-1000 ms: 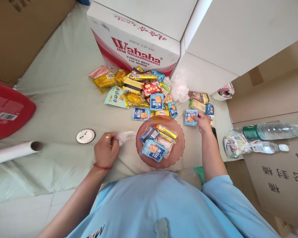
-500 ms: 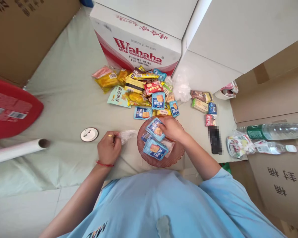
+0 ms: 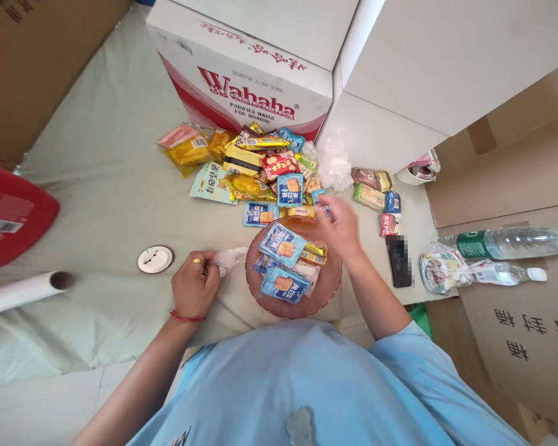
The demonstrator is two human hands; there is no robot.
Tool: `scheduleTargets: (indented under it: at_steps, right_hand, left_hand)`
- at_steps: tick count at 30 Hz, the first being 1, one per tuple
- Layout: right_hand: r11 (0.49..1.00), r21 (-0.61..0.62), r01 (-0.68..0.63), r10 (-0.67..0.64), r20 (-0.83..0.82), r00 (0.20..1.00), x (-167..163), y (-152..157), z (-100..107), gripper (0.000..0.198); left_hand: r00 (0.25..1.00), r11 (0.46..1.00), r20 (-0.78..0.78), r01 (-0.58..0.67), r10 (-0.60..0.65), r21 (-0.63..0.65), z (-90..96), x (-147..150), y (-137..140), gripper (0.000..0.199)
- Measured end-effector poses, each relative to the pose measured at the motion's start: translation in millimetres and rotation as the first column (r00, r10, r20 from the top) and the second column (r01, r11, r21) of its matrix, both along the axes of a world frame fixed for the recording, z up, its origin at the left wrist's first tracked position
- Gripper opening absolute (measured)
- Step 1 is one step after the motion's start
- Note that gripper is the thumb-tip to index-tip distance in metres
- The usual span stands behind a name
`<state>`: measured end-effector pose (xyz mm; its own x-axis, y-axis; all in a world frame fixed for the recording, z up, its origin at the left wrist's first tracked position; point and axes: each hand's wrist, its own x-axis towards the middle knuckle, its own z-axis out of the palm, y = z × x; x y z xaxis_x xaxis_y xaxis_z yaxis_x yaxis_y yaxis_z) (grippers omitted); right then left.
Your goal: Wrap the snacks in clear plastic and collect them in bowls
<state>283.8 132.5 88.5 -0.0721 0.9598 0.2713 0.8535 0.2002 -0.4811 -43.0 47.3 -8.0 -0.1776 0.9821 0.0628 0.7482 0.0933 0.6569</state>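
My left hand (image 3: 195, 284) is closed around a crumpled clear plastic bag (image 3: 231, 259), just left of the bowl. A ribbed reddish-brown glass bowl (image 3: 255, 296) holds several snack packets, among them a blue snack packet (image 3: 283, 243) on top, another blue packet (image 3: 286, 285) nearer me and a yellow-wrapped snack (image 3: 314, 251). Over the bowl's far right rim is my right hand (image 3: 340, 228), slightly blurred, its fingers extended at a small blue packet (image 3: 320, 197). Whether they touch that packet is unclear. A heap of mixed snacks (image 3: 260, 164) lies beyond the bowl.
Behind the heap stands a white Wahaha water carton (image 3: 251, 80). To the right are a small snack group (image 3: 374, 192), a black phone (image 3: 400, 263) and plastic bottles (image 3: 516, 243). On the left lie a round badge (image 3: 155, 259), a white tube (image 3: 23, 294) and a red container (image 3: 13, 217).
My right hand has let go of a blue packet, now lying on top in the bowl, and has moved away and right to the heap's near edge. My left hand keeps the plastic bag.
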Motion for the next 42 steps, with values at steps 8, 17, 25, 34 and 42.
scheduleTargets:
  at_steps: [8, 17, 25, 34, 42]
  right_hand:
    - [0.840, -0.189, 0.509, -0.449, 0.285, 0.847, 174, 81, -26, 0.046]
    - [0.797, -0.302, 0.523, -0.420, 0.344, 0.840, 193, 89, -38, 0.056]
    - [0.775, -0.550, 0.312, -0.370, 0.006, 0.929, 179, 78, -30, 0.039]
    - [0.906, -0.396, 0.150, -0.270, -0.268, 0.925, 132, 31, 5, 0.043]
    - [0.484, -0.435, -0.759, 0.789, -0.157, 0.594, 32, -25, 75, 0.037]
  left_hand:
    - [1.000, 1.000, -0.025, -0.007, 0.007, 0.028, -1.4, 1, 1, 0.019]
    - [0.999, 1.000, -0.046, -0.014, 0.015, 0.019, -0.2, 2, 2, 0.019]
    - [1.000, 1.000, -0.020, -0.005, 0.005, -0.001, -2.5, 2, 2, 0.020]
    - [1.000, 1.000, 0.021, 0.016, -0.016, -0.005, 4.4, 3, 2, 0.017]
    - [1.000, 1.000, 0.003, 0.008, -0.008, -0.009, 3.4, 3, 3, 0.018]
